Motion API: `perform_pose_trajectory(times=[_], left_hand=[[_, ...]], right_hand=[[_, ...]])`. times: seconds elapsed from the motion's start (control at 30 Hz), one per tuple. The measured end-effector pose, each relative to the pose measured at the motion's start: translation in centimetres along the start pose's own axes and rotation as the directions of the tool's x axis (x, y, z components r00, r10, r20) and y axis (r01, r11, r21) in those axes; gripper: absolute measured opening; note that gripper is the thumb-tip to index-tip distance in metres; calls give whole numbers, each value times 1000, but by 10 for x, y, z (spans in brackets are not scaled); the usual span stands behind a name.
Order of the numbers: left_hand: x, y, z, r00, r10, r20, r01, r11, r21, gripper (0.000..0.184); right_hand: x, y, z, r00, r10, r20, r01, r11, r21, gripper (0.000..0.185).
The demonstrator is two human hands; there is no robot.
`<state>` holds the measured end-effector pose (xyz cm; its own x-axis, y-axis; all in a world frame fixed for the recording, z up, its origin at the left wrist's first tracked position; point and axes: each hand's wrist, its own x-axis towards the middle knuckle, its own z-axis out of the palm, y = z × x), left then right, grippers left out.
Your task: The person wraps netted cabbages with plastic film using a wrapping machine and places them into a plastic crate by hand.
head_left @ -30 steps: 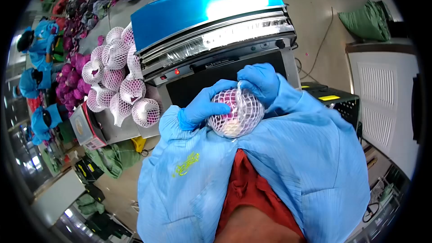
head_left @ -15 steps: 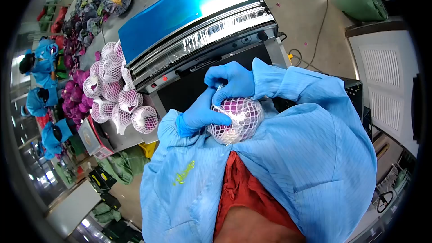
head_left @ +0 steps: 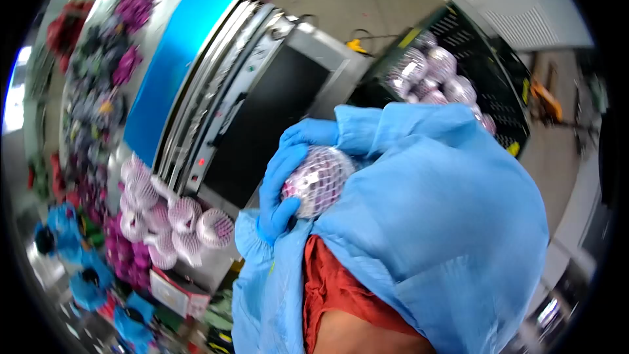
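Observation:
A round red cabbage (head_left: pixel 319 181) in a white foam net, with a shiny film-like surface, sits close against my chest. My left hand (head_left: pixel 275 193), in a blue glove, is curled around its left side, with the thumb on the near side. My right hand (head_left: pixel 308 134), also gloved in blue, is bent over the far upper side of the cabbage; its fingertips are partly hidden next to the left hand. Beyond the hands is a film wrapping machine (head_left: pixel 265 118) with a dark plate and a blue cover.
Several netted cabbages (head_left: pixel 185 215) are heaped to the left of the machine. At the right, a dark green crate (head_left: pixel 501 85) holds several wrapped ones. Loose purple cabbages (head_left: pixel 128 255) and leaves (head_left: pixel 136 6) cover the table at left. Co-workers in blue (head_left: pixel 88 287) stand at lower left.
My view and body have turned to the right, bringing the crate of wrapped cabbages into sight. My hands have shifted from pinching at the net's top to cupping the cabbage.

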<state>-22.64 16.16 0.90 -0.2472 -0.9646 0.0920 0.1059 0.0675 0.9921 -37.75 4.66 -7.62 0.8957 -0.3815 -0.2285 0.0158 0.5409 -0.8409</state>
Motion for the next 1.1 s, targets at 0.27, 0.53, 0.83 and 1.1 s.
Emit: perform_pose_trajectory(times=[0.27, 0.53, 0.83, 1.1], left_hand=[[-48, -24, 56, 827, -545, -137, 380, 723, -577, 76], [16, -46, 119, 801, -572, 177, 581, 671, -460, 58], [65, -56, 211, 839, -434, 328, 474, 879, -49, 67], [58, -76, 230, 707, -661, 252, 697, 712, -88, 46]], right_hand=[[-123, 66, 76, 824, -77, -561, 204, 965, 167, 94], [-218, 43, 55, 591, -301, -748, 251, 950, -184, 110], [-402, 82, -28, 124, -216, -969, 508, 852, -125, 74], [-456, 152, -136, 73, 22, -997, 62, 998, 26, 59]])
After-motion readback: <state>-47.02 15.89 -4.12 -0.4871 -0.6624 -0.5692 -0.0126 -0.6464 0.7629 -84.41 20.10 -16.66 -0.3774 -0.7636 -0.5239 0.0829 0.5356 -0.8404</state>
